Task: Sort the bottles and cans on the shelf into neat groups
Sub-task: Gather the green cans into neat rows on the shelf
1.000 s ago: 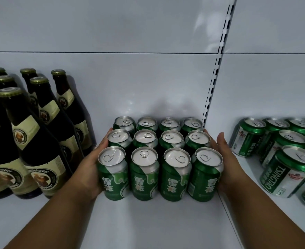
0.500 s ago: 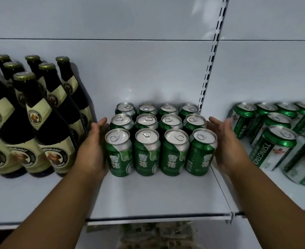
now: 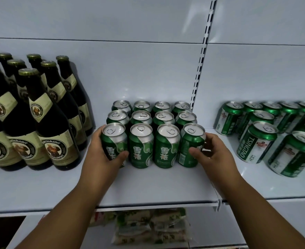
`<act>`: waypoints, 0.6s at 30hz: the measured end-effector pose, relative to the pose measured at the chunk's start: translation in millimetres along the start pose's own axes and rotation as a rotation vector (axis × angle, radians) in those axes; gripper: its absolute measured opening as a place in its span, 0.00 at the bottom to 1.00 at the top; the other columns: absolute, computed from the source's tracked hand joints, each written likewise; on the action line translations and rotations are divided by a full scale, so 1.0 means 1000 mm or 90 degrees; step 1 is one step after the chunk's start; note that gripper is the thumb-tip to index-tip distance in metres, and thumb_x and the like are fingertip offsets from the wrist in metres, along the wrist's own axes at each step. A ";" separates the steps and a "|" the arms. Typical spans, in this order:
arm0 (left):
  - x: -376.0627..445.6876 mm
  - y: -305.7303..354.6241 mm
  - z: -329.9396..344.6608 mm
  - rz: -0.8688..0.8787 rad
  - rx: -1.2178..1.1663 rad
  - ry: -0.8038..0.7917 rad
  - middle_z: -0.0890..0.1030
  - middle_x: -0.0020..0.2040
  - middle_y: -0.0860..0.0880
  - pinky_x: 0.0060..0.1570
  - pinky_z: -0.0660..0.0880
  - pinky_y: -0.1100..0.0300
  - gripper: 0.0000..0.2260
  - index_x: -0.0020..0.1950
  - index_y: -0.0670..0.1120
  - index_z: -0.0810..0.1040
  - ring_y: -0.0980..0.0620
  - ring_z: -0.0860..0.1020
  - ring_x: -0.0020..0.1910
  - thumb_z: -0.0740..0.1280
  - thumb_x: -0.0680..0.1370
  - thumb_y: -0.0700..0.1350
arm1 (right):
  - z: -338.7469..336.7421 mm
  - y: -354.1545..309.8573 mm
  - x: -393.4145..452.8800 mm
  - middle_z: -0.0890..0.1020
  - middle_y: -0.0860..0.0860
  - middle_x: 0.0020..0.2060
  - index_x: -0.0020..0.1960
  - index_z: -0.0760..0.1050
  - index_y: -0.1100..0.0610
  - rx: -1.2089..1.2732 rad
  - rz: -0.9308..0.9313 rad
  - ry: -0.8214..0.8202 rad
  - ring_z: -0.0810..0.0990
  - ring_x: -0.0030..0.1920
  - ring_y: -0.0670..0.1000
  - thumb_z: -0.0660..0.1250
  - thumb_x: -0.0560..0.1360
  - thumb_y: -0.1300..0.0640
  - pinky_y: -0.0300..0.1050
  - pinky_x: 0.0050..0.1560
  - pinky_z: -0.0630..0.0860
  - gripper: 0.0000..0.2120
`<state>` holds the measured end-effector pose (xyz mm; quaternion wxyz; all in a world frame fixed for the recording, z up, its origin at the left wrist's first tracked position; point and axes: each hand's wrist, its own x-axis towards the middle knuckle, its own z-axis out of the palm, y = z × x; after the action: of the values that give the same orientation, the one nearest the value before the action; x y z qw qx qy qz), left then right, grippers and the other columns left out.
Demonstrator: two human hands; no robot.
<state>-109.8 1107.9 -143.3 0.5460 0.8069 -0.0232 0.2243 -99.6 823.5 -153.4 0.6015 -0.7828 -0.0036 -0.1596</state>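
A tight block of green cans [image 3: 154, 133] stands in three rows on the white shelf [image 3: 148, 187], centre of view. My left hand [image 3: 103, 157] wraps the front-left can [image 3: 113, 139], thumb across its label. My right hand [image 3: 213, 155] wraps the front-right can [image 3: 193, 142], thumb on its front. Dark brown bottles [image 3: 40, 119] with cream labels and gold caps stand grouped at the left. Green and white Tsingtao cans [image 3: 257, 141] stand grouped on the adjoining shelf at the right.
A slotted upright [image 3: 201, 60] divides the white back panel behind the can block. Bare shelf lies in front of the cans up to the front edge [image 3: 148, 206]. Wrapped packets [image 3: 151, 227] lie on the lower shelf beneath.
Both hands have come forward from the sides of the can block and closed around its two front corner cans. The view has pulled back and dropped, showing the shelf edge and the lower shelf.
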 end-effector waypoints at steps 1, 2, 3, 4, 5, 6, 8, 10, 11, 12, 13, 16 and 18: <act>0.000 -0.001 -0.002 -0.007 0.009 0.000 0.74 0.63 0.62 0.60 0.72 0.65 0.35 0.68 0.63 0.64 0.72 0.72 0.60 0.78 0.70 0.41 | -0.001 -0.001 0.000 0.82 0.40 0.51 0.59 0.74 0.43 -0.015 -0.005 -0.003 0.82 0.53 0.47 0.76 0.70 0.53 0.46 0.52 0.80 0.20; 0.001 0.000 -0.003 -0.016 0.028 0.003 0.72 0.67 0.59 0.65 0.71 0.58 0.39 0.72 0.61 0.62 0.67 0.71 0.64 0.79 0.69 0.43 | -0.002 -0.002 0.000 0.81 0.39 0.54 0.62 0.73 0.43 -0.042 -0.011 -0.002 0.81 0.54 0.47 0.77 0.69 0.52 0.46 0.52 0.79 0.24; 0.001 0.000 -0.005 -0.006 0.071 0.014 0.68 0.72 0.55 0.70 0.68 0.52 0.43 0.75 0.59 0.59 0.60 0.68 0.70 0.80 0.67 0.45 | -0.002 -0.003 -0.001 0.78 0.39 0.58 0.67 0.70 0.43 -0.073 -0.024 0.005 0.80 0.55 0.46 0.77 0.69 0.50 0.45 0.54 0.78 0.30; 0.002 0.002 -0.007 0.038 0.141 0.027 0.63 0.76 0.52 0.72 0.64 0.47 0.47 0.78 0.56 0.56 0.54 0.64 0.74 0.81 0.66 0.47 | -0.003 -0.005 -0.003 0.75 0.40 0.61 0.71 0.66 0.45 -0.107 -0.039 0.016 0.78 0.56 0.44 0.78 0.68 0.49 0.44 0.55 0.76 0.35; 0.003 0.006 -0.008 0.115 0.225 0.033 0.61 0.77 0.48 0.73 0.62 0.44 0.48 0.79 0.54 0.57 0.49 0.61 0.76 0.81 0.65 0.50 | -0.003 -0.008 -0.005 0.73 0.41 0.62 0.73 0.63 0.47 -0.139 -0.063 0.026 0.77 0.57 0.44 0.78 0.67 0.49 0.42 0.56 0.75 0.39; 0.005 0.010 -0.009 0.206 0.305 0.027 0.61 0.77 0.46 0.73 0.61 0.41 0.47 0.78 0.52 0.59 0.46 0.60 0.76 0.80 0.65 0.52 | -0.004 -0.011 -0.006 0.71 0.42 0.62 0.73 0.63 0.48 -0.175 -0.101 0.031 0.75 0.57 0.43 0.79 0.67 0.50 0.40 0.56 0.74 0.40; 0.013 0.022 -0.007 0.347 0.424 -0.031 0.67 0.75 0.47 0.73 0.58 0.38 0.42 0.76 0.52 0.64 0.44 0.62 0.75 0.79 0.66 0.53 | -0.005 -0.016 -0.006 0.71 0.43 0.60 0.71 0.68 0.51 -0.257 -0.197 0.030 0.73 0.57 0.42 0.80 0.66 0.53 0.40 0.58 0.74 0.36; 0.024 0.027 -0.004 0.413 0.477 -0.099 0.74 0.70 0.51 0.74 0.55 0.40 0.35 0.73 0.53 0.71 0.47 0.68 0.72 0.78 0.68 0.52 | -0.004 -0.018 -0.003 0.72 0.44 0.57 0.67 0.72 0.53 -0.313 -0.248 0.039 0.72 0.55 0.43 0.80 0.66 0.55 0.45 0.58 0.76 0.33; 0.028 0.027 -0.002 0.422 0.484 -0.125 0.76 0.68 0.53 0.74 0.57 0.41 0.32 0.70 0.53 0.74 0.48 0.71 0.69 0.78 0.68 0.51 | -0.003 -0.019 -0.001 0.72 0.45 0.56 0.66 0.73 0.53 -0.328 -0.252 0.050 0.72 0.54 0.44 0.81 0.65 0.55 0.46 0.57 0.76 0.32; 0.031 0.026 -0.001 0.422 0.484 -0.138 0.77 0.66 0.54 0.73 0.59 0.42 0.29 0.68 0.53 0.76 0.48 0.73 0.67 0.78 0.68 0.50 | -0.001 -0.020 -0.001 0.72 0.46 0.55 0.65 0.73 0.54 -0.341 -0.250 0.064 0.73 0.53 0.45 0.81 0.64 0.54 0.47 0.56 0.76 0.32; 0.032 0.026 -0.001 0.417 0.481 -0.142 0.78 0.65 0.54 0.71 0.61 0.44 0.28 0.67 0.53 0.77 0.49 0.74 0.66 0.78 0.68 0.50 | 0.002 -0.020 0.000 0.71 0.47 0.54 0.64 0.74 0.55 -0.352 -0.250 0.079 0.73 0.52 0.46 0.82 0.63 0.53 0.47 0.55 0.76 0.32; 0.028 0.026 0.001 0.407 0.486 -0.130 0.79 0.63 0.53 0.68 0.64 0.46 0.27 0.67 0.53 0.78 0.48 0.74 0.65 0.78 0.68 0.50 | 0.007 -0.020 0.003 0.71 0.51 0.54 0.61 0.74 0.57 -0.375 -0.266 0.103 0.75 0.49 0.50 0.83 0.61 0.49 0.50 0.53 0.78 0.33; 0.026 0.026 0.001 0.409 0.487 -0.126 0.79 0.63 0.53 0.66 0.65 0.45 0.27 0.66 0.52 0.78 0.47 0.75 0.64 0.78 0.68 0.50 | 0.006 -0.017 0.003 0.71 0.52 0.55 0.61 0.74 0.57 -0.395 -0.278 0.103 0.75 0.51 0.53 0.81 0.61 0.45 0.53 0.54 0.77 0.34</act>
<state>-93.0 1101.6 -110.4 0.1097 0.9186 -0.2379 0.2960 -98.6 832.9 -138.0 0.2865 -0.8933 -0.0743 -0.3382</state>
